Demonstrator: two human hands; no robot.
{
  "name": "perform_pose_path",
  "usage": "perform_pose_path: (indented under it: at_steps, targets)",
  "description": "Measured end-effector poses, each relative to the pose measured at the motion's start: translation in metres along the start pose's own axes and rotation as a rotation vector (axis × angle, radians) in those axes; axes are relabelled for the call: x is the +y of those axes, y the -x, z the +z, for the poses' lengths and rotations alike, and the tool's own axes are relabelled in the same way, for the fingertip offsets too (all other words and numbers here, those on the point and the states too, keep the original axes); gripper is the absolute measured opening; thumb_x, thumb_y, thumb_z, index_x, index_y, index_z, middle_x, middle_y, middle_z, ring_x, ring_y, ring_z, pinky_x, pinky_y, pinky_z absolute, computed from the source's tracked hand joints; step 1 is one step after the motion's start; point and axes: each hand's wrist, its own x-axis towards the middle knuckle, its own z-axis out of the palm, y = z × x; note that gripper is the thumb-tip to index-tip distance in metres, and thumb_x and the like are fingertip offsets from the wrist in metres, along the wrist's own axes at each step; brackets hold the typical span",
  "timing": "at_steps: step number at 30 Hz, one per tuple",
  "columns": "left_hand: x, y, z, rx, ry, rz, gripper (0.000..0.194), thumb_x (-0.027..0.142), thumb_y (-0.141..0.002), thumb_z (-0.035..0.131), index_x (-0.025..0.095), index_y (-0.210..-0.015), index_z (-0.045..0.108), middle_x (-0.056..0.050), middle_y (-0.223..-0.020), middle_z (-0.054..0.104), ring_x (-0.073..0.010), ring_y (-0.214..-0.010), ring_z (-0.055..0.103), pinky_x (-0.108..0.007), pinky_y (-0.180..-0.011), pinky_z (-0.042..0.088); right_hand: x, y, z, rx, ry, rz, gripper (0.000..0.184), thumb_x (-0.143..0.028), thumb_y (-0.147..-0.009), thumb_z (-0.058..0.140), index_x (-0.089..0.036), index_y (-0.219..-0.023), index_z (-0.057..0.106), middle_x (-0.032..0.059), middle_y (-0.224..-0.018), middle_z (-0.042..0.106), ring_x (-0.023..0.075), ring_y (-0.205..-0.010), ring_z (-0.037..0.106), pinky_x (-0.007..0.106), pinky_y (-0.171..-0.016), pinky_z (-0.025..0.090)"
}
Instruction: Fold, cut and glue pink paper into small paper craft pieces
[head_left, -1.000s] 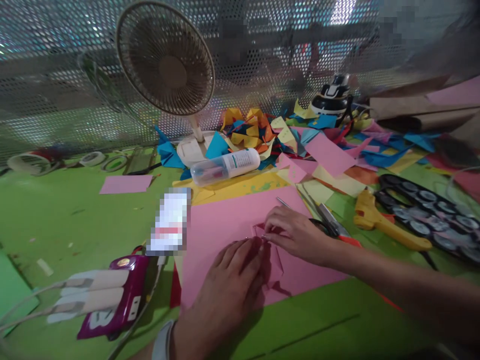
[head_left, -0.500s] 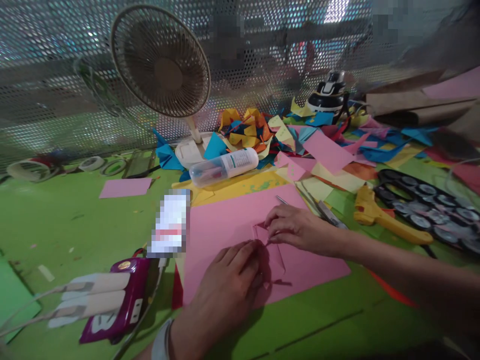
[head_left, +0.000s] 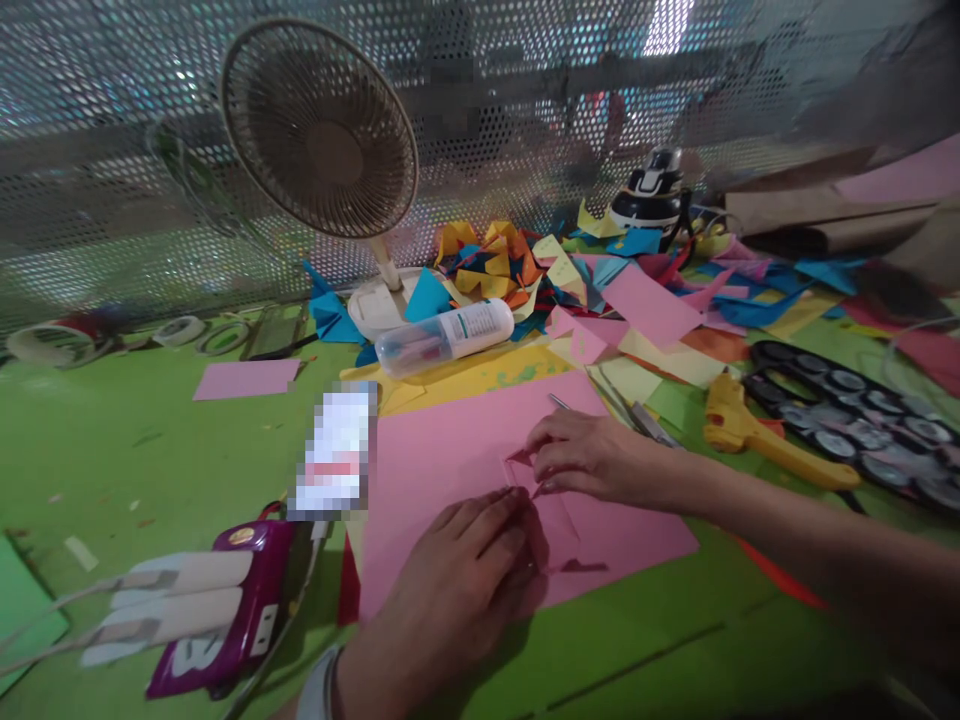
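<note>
A small folded piece of pink paper (head_left: 559,530) lies on a larger pink sheet (head_left: 435,450) in front of me. My left hand (head_left: 469,560) has its fingers closed on the near-left part of the folded piece, the thumb hidden beneath them. At the upper edge of that piece, my right hand (head_left: 581,455) pinches the paper between bent fingers. The fingertips of both hands almost meet. Just beyond my right hand, the tip of a thin metal tool (head_left: 559,402) shows, and metal blades or a ruler-like piece (head_left: 654,425) lie to its right.
A phone (head_left: 335,450) and a purple power bank (head_left: 225,605) with plugged cables lie on the left. Behind the sheet are a clear plastic bottle (head_left: 446,335), a fan (head_left: 322,150) and a heap of folded papers (head_left: 499,265). On the right lie a yellow glue gun (head_left: 772,435) and a black tray (head_left: 862,420).
My left fingertips have slid slightly up and right over the folded pink paper. My right hand keeps its pinch almost unmoved. The whole view has shifted a little.
</note>
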Motion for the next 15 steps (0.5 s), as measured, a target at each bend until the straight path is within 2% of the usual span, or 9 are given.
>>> perform_pose_path:
  at_steps: [7,15]
  targets:
    - [-0.001,0.001,-0.001,-0.002,-0.021,0.009,0.026,0.026,-0.090,0.044,0.016,-0.109,0.060,-0.013,-0.124,0.057,-0.0270,-0.111,0.054,-0.047,-0.090,0.049,-0.002,0.000,0.004,0.011,0.029,0.001,0.010,-0.022,-0.086,0.058,-0.022,-0.086,0.068,0.0044,-0.101,0.061,0.0183,-0.095,0.056,0.037,-0.088,0.044]
    - [-0.001,-0.001,-0.004,-0.009,0.034,0.009,0.025,0.023,-0.090,0.045,0.017,-0.108,0.060,-0.011,-0.123,0.057,-0.0259,-0.109,0.054,-0.045,-0.090,0.049,-0.004,0.000,0.011,0.076,-0.004,0.103,0.010,-0.027,-0.086,0.058,-0.019,-0.085,0.063,0.0039,-0.094,0.059,0.0170,-0.090,0.054,0.035,-0.086,0.043]
